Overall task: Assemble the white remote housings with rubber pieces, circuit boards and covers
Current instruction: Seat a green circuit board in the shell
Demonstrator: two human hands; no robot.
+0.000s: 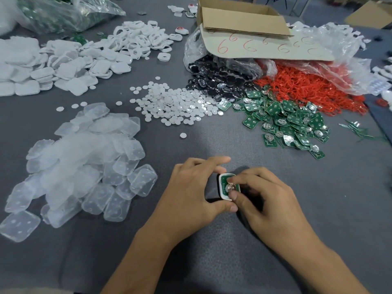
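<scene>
While our hands meet just in from the near edge of the table (318, 219), the white housing (222, 193) sits between them, its long axis running roughly from near edge to far edge. Our left hand (191, 187) comes from the left and curls forefinger and thumb round the housing's far and near ends, bracing it. Our right hand (267, 198) comes from the right, with forefinger and thumb tips pinched down on the green circuit board (224, 179) inside the white rim. A round metal cell (229, 188) shows between them.

We judge the step to be pressing the board home, and since the right hand sits over it, the push falls there. Those fingers hide the housing's right side, so we cannot tell whether the board lies flat or whether a rubber piece is beneath it.

Toward the left edge, nearer our left hand, lies a heap of translucent square pieces (84, 162); whether they are rubber or covers we cannot make out. Farther off are small white discs (174, 105) at centre and loose green boards (292, 124) to their right. Beyond, spare white shells (63, 66) pile toward the far left corner, and black discs (216, 79) and red rings (307, 88) spill from bags under a cardboard box (244, 15).
</scene>
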